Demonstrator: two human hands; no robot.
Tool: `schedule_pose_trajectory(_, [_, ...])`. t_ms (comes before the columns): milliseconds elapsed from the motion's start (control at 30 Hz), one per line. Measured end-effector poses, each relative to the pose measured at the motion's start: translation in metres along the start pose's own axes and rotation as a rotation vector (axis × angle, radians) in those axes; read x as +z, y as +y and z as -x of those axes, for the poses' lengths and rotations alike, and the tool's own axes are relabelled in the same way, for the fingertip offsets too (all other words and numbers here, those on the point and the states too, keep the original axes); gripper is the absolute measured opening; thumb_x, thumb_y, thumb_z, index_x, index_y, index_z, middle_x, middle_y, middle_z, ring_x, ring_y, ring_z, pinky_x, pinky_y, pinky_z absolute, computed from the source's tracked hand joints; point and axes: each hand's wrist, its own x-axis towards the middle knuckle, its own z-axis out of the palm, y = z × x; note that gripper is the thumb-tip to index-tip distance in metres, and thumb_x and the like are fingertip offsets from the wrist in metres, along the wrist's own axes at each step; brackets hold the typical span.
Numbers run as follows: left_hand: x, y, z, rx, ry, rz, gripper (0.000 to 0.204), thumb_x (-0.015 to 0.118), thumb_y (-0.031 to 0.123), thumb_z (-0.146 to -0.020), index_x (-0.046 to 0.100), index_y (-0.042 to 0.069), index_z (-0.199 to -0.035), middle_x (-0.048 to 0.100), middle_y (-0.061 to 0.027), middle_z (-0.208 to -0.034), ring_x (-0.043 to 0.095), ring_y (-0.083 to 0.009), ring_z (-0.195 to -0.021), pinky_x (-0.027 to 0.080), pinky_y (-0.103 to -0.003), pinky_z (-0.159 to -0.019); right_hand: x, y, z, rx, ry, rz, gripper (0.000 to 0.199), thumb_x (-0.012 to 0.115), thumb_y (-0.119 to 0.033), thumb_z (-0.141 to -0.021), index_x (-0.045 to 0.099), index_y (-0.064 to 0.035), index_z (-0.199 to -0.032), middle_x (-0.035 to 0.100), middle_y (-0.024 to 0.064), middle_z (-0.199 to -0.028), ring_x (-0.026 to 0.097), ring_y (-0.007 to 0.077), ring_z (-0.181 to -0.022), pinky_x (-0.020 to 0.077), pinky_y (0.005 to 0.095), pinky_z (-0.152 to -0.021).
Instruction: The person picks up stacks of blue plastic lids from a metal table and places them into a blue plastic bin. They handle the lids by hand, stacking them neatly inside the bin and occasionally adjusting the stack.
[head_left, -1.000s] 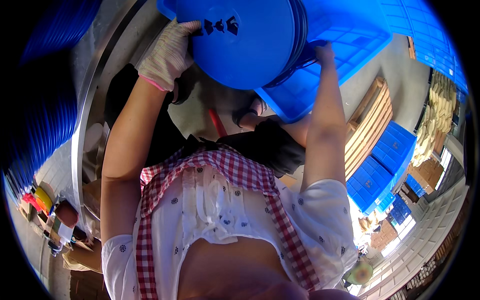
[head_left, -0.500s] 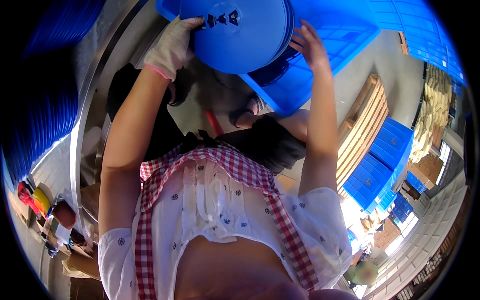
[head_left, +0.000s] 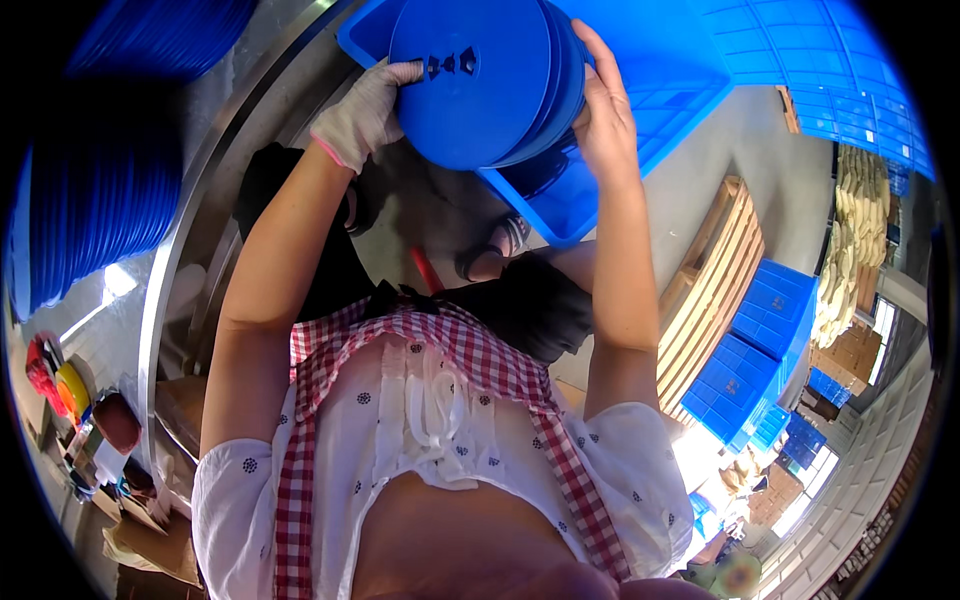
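Observation:
A stack of round blue plastic discs (head_left: pixel 480 110), with small dark cut-outs in the front face, is held up at the top of the view. My left hand (head_left: pixel 362 118), in a pale knit glove with a pink cuff, grips its left edge, thumb over the face. Bare, my right hand (head_left: pixel 608 125) presses round the right edges, where the discs fan slightly apart; its far fingers are partly hidden. Behind and below the stack is an open blue plastic crate (head_left: pixel 655 110) with something dark inside.
Tall stacks of blue discs (head_left: pixel 100 210) stand on the metal-edged worktable (head_left: pixel 165 250) at left. A wooden pallet (head_left: pixel 715 290) and closed blue crates (head_left: pixel 735 380) are on the right. Cluttered tools (head_left: pixel 115 420) lie lower left. A red bar-like object (head_left: pixel 425 268) is near my feet.
My right hand has closed in from open, spread fingers onto the right edge of the disc stack. The stack and my left hand sit slightly lower and further right in view.

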Motion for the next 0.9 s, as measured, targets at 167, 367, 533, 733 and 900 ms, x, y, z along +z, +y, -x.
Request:
schedule_pose_trajectory(167, [-0.006, 0.002, 0.004, -0.012, -0.105, 0.004, 0.031, 0.061, 0.014, -0.085, 0.058, 0.005, -0.114, 0.064, -0.0101, -0.105, 0.067, -0.0242, -0.093, 0.058, -0.044, -0.084, -0.007, -0.008, 0.005, 0.113, 0.015, 0.108, 0.044, 0.032, -0.011, -0.101, 0.034, -0.0092, -0.145, 0.056, 0.0116, -0.128, 0.056, 0.0175, -0.114, 0.0461, 0.0303, -0.096])
schedule_pose_trajectory(367, [0.013, 0.0, 0.033, 0.482, -0.125, -0.399, 0.019, 0.058, 0.014, -0.091, 0.068, 0.004, -0.104, 0.068, -0.0098, -0.103, 0.066, -0.0208, -0.097, 0.057, -0.033, -0.081, 0.004, -0.01, 0.009, 0.013, 0.014, -0.071, 0.051, 0.035, -0.037, -0.103, 0.031, -0.0126, -0.147, 0.047, 0.0108, -0.137, 0.048, 0.0234, -0.124, 0.0429, 0.0358, -0.101])
schedule_pose_trajectory(533, [-0.009, 0.002, 0.03, 0.788, -0.257, -0.704, 0.031, 0.062, 0.002, -0.085, 0.063, 0.006, -0.116, 0.062, -0.0102, -0.119, 0.062, -0.0212, -0.106, 0.054, -0.034, -0.09, 0.02, -0.01, 0.013, -0.125, 0.053, 0.261, 0.067, 0.06, -0.026, -0.09, 0.029, -0.0113, -0.147, 0.049, 0.0141, -0.133, 0.049, 0.0257, -0.121, 0.0412, 0.0367, -0.102])
schedule_pose_trajectory(733, [0.0, 0.007, 0.034, 1.186, -0.2, -1.482, 0.048, 0.063, -0.005, -0.08, 0.057, 0.011, -0.125, 0.058, -0.008, -0.126, 0.06, -0.0216, -0.11, 0.052, -0.035, -0.095, 0.017, -0.005, 0.006, 0.038, 0.172, 0.028, 0.078, 0.072, 0.003, -0.076, 0.034, -0.0091, -0.143, 0.057, 0.0116, -0.122, 0.056, 0.0212, -0.111, 0.0465, 0.0322, -0.094])
schedule_pose_trajectory(900, [-0.002, 0.001, 0.024, 0.385, -0.247, -0.577, 0.038, 0.06, 0.02, -0.09, 0.054, 0.008, -0.126, 0.057, -0.0142, -0.128, 0.059, -0.0294, -0.115, 0.05, -0.037, -0.097, -0.032, -0.005, -0.006, 0.102, 0.16, -0.003, 0.08, 0.073, 0.005, -0.074, 0.039, -0.0154, -0.143, 0.056, 0.0111, -0.124, 0.058, 0.0212, -0.108, 0.0477, 0.0325, -0.094])
